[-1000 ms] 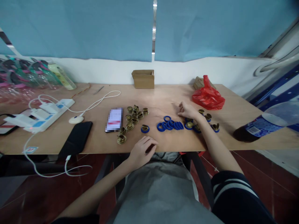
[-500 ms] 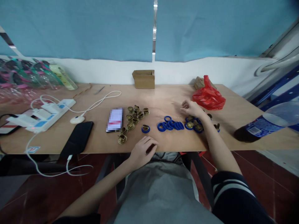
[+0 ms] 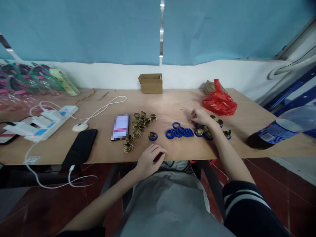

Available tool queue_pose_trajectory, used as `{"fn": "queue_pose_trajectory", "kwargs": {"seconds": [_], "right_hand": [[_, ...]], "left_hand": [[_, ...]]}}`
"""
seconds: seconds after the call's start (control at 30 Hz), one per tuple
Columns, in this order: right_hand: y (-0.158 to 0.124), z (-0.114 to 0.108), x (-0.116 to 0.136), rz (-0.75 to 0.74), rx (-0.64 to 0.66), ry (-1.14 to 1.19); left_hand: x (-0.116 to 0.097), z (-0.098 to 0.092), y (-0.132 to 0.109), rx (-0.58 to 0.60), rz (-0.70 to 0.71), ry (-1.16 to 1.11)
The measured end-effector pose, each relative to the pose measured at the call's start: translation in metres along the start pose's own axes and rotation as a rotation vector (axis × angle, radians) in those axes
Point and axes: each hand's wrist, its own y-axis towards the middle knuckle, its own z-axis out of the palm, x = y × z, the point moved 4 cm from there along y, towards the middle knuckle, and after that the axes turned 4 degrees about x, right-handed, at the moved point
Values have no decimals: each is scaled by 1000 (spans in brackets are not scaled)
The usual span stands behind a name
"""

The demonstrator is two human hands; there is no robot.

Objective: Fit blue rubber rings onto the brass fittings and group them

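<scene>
My left hand (image 3: 150, 162) rests at the table's front edge, fingers curled towards the thumb around a dark gap, with nothing visible in it. My right hand (image 3: 201, 118) is lowered to the tabletop beyond the blue rings (image 3: 181, 132). Its fingertips are pinched together; whatever lies between them is too small to make out. A brass-coloured metal piece sits in a blue ring (image 3: 153, 136) just beyond my left hand. Several loose brass-coloured pieces (image 3: 142, 127) are grouped to its left. Under and beside my right forearm lie more metal pieces with blue rings (image 3: 199, 132), partly hidden.
A lit phone (image 3: 120, 127), a dark phone (image 3: 80, 147) and a power strip (image 3: 50, 123) with white cables lie left. At the back stand a small cardboard box (image 3: 151, 84) and a red plastic bag (image 3: 219, 102). A large cola bottle (image 3: 274, 133) lies tilted at right.
My right hand has dipped slightly towards the tabletop and its fingertips have drawn together. My left hand keeps its pose. The whole view has shifted a little.
</scene>
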Motion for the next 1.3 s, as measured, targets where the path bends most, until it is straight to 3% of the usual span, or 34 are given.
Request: {"fn": "queue_pose_trajectory", "kwargs": {"seconds": [0.43, 0.8, 0.93, 1.07, 1.2, 1.3], "right_hand": [[-3, 10, 20, -87, 11, 30], [-11, -5, 28, -113, -91, 102], [-14, -5, 36, -134, -94, 123], [-19, -6, 45, -169, -88, 172], [-22, -5, 53, -211, -77, 215], [-21, -2, 53, -230, -72, 198]], "left_hand": [[0, 1, -1, -2, 0, 6], [-1, -7, 2, 41, -61, -125], [2, -24, 4, 74, -164, -187], [7, -61, 18, -25, -169, -62], [32, -93, 51, -76, -230, 145], [58, -101, 82, 25, -278, 361]]}}
